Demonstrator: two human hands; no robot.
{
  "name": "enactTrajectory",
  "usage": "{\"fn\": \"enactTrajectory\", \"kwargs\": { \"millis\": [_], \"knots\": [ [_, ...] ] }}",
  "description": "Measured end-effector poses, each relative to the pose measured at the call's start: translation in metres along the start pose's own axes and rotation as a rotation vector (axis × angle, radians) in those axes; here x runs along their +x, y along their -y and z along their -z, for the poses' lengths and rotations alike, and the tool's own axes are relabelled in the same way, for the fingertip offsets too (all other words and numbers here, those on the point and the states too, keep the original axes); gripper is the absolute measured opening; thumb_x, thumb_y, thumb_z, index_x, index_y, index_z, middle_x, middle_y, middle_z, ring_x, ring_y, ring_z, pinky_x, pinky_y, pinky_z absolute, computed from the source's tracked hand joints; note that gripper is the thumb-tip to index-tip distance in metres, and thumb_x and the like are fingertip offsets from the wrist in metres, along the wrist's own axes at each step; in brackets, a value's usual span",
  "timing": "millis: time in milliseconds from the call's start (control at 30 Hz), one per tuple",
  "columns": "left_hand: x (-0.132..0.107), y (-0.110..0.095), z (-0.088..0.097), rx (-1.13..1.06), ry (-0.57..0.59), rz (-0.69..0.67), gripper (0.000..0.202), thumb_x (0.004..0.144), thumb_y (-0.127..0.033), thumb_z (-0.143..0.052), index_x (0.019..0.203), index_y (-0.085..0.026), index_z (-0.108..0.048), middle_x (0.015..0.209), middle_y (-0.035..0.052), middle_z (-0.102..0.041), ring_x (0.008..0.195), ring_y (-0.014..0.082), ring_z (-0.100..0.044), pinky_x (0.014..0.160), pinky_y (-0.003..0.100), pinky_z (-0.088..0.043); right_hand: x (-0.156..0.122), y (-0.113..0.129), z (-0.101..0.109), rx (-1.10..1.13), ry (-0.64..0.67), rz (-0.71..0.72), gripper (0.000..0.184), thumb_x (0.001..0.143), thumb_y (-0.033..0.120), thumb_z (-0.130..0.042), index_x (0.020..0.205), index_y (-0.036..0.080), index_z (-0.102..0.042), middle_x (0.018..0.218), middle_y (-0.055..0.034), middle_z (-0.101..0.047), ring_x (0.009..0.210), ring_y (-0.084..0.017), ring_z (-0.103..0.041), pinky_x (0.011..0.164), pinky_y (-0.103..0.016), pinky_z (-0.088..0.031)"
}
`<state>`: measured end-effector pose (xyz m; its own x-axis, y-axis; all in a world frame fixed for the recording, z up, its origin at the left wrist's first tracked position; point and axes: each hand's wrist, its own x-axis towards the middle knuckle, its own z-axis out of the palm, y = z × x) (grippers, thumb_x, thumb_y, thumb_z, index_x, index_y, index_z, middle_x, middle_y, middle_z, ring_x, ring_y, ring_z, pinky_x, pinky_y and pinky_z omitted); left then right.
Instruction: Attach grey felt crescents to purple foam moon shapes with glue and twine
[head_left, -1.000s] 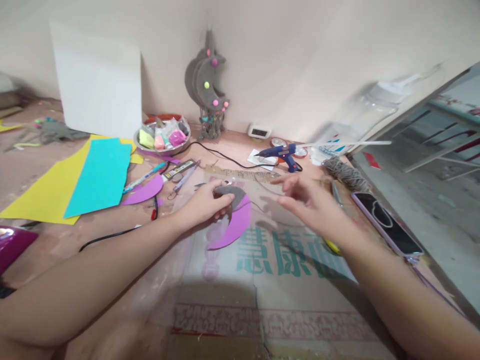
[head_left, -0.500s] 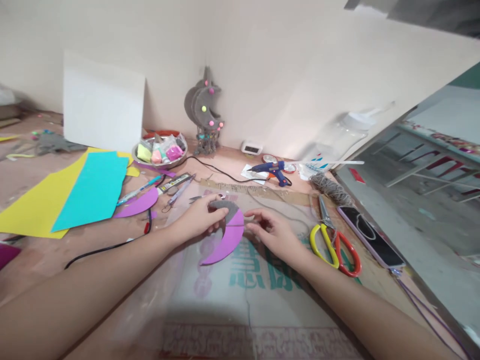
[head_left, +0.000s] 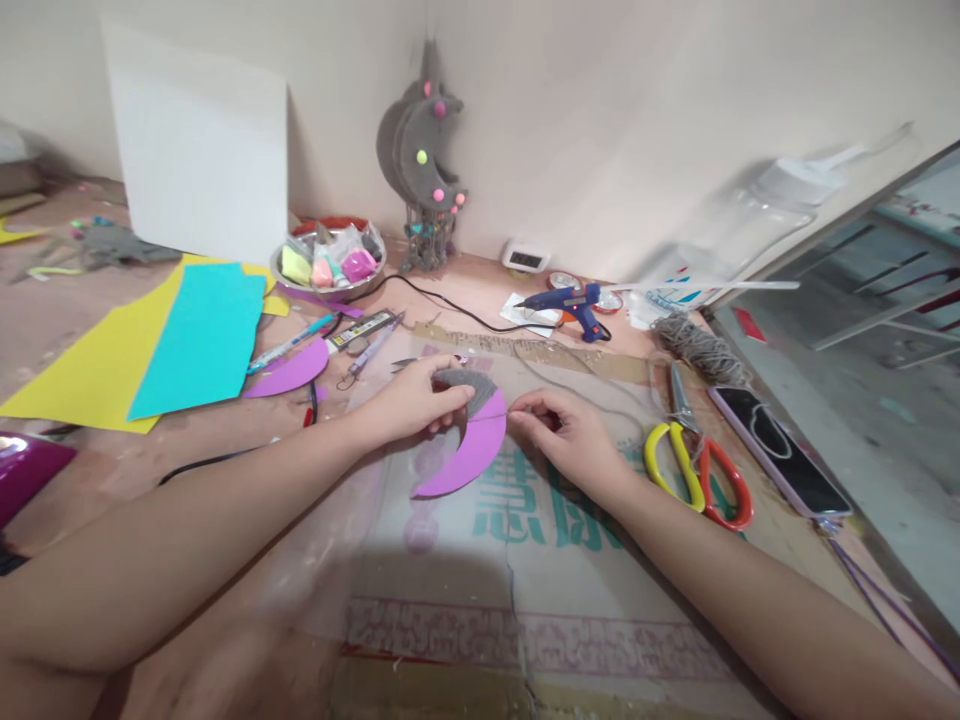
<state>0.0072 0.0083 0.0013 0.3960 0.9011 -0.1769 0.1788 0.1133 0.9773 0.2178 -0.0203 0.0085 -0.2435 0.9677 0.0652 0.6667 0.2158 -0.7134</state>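
Note:
My left hand grips the upper part of a purple paper crescent, thumb in front and fingers behind. Grey yarn is wound closely round the crescent's top; the lower part is bare purple. A thin strand runs across the crescent to my right hand, whose thumb and index finger pinch it just off the outer edge. Both hands hover over a printed plastic sheet. From the right hand's area, loose yarn trails back toward a grey yarn bundle.
Yellow-and-red-handled scissors and a phone lie at right. Behind are a blue glue gun, a bowl of clay packets and a finished grey moon hanging. Turquoise and yellow sheets lie at left.
The view has tilted down slightly and shifted left. My right thumb and index finger have closed together at the strand by the crescent's edge; my left hand keeps its grip.

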Motion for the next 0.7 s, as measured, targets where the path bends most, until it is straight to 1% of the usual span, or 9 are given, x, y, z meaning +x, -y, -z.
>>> {"fn": "enactTrajectory", "kwargs": {
  "millis": [167, 233, 333, 467, 700],
  "knots": [
    [-0.0037, -0.0086, 0.0004, 0.098, 0.048, -0.001, 0.015, 0.078, -0.028, -0.054, 0.089, -0.019, -0.049, 0.048, -0.0065, -0.050, 0.037, 0.0058, -0.042, 0.039, 0.016, -0.033, 0.0004, -0.0006, 0.0005, 0.002, -0.011, 0.007, 0.020, 0.082, 0.035, -0.053, 0.084, 0.018, -0.063, 0.066, -0.0004, -0.060, 0.055, -0.011, -0.049, 0.052, -0.024, -0.039],
    [-0.0042, -0.0105, 0.0004, 0.112, 0.066, -0.019, 0.012, 0.078, -0.028, -0.054, 0.082, -0.019, -0.047, 0.048, -0.0064, -0.050, 0.037, 0.0055, -0.041, 0.039, 0.016, -0.032, 0.0002, -0.0011, 0.0000, 0.008, -0.004, 0.003, 0.021, 0.082, 0.036, -0.052, 0.085, 0.018, -0.063, 0.066, -0.0005, -0.060, 0.055, -0.011, -0.049, 0.052, -0.024, -0.039],
    [-0.0037, -0.0108, 0.0000, 0.111, 0.076, -0.025, 0.012, 0.078, -0.027, -0.054, 0.077, -0.020, -0.044, 0.049, -0.0063, -0.050, 0.037, 0.0051, -0.041, 0.038, 0.015, -0.032, 0.0003, -0.0021, -0.0007, 0.017, 0.000, -0.006, 0.020, 0.082, 0.036, -0.052, 0.086, 0.018, -0.062, 0.064, 0.0001, -0.059, 0.054, -0.011, -0.048, 0.052, -0.024, -0.039],
    [-0.0022, -0.0105, 0.0000, 0.117, 0.088, -0.012, 0.012, 0.078, -0.027, -0.053, 0.076, -0.020, -0.044, 0.049, -0.0063, -0.050, 0.038, 0.0051, -0.041, 0.039, 0.015, -0.032, 0.0020, -0.0042, -0.0016, 0.029, -0.032, 0.010, 0.020, 0.082, 0.036, -0.053, 0.086, 0.019, -0.063, 0.059, 0.0020, -0.054, 0.052, -0.011, -0.045, 0.050, -0.023, -0.036],
    [-0.0005, -0.0097, 0.0001, 0.100, 0.104, 0.009, 0.012, 0.078, -0.027, -0.054, 0.075, -0.020, -0.044, 0.048, -0.0066, -0.049, 0.038, 0.0050, -0.040, 0.038, 0.015, -0.030, 0.0078, -0.0058, -0.0020, 0.037, -0.043, -0.012, 0.021, 0.082, 0.037, -0.053, 0.086, 0.019, -0.063, 0.057, 0.0023, -0.052, 0.052, -0.011, -0.044, 0.051, -0.023, -0.036]
  ]
}}
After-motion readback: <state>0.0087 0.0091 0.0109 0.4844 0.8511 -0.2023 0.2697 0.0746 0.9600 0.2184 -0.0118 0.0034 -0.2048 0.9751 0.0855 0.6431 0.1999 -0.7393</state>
